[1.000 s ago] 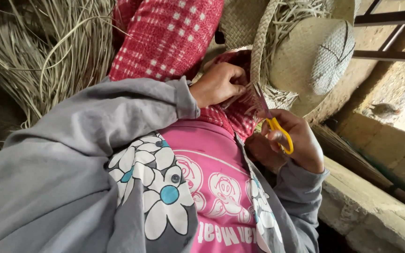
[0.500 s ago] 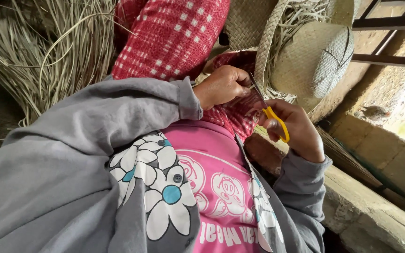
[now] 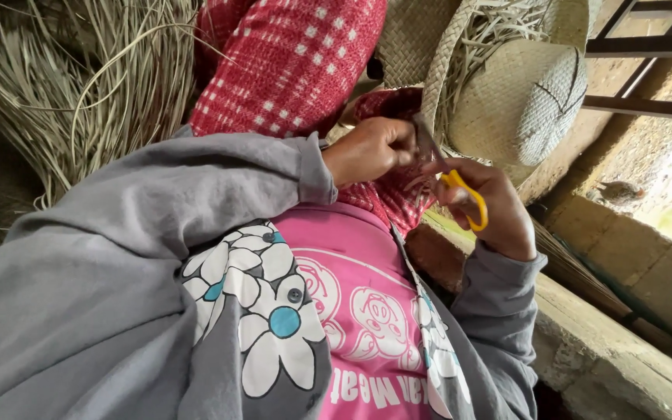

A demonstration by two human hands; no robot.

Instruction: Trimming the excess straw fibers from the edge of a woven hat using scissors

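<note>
My left hand [image 3: 369, 148], in a grey sleeve, pinches thin straw strands at the rim of a woven straw hat [image 3: 516, 101] that rests over my lap. My right hand [image 3: 485, 208] holds scissors with yellow handles [image 3: 467, 196]. Their dark blades [image 3: 427, 142] point up toward my left fingers and touch the strands there. The two hands are close together, just above a red checked cloth [image 3: 293, 66] on my legs. Whether the blades are parted or together is hidden by the fingers.
A heap of loose dry straw [image 3: 64, 93] lies at the left. A rough concrete ledge [image 3: 624, 358] runs along the right, with brick blocks [image 3: 647, 257] behind it. Dark wooden rails [image 3: 647, 47] cross the top right. My pink shirt and flowered grey jacket fill the foreground.
My right hand has brought the scissors up and closer to my left hand, so the blades now meet the strands. My left hand stayed on the hat's rim.
</note>
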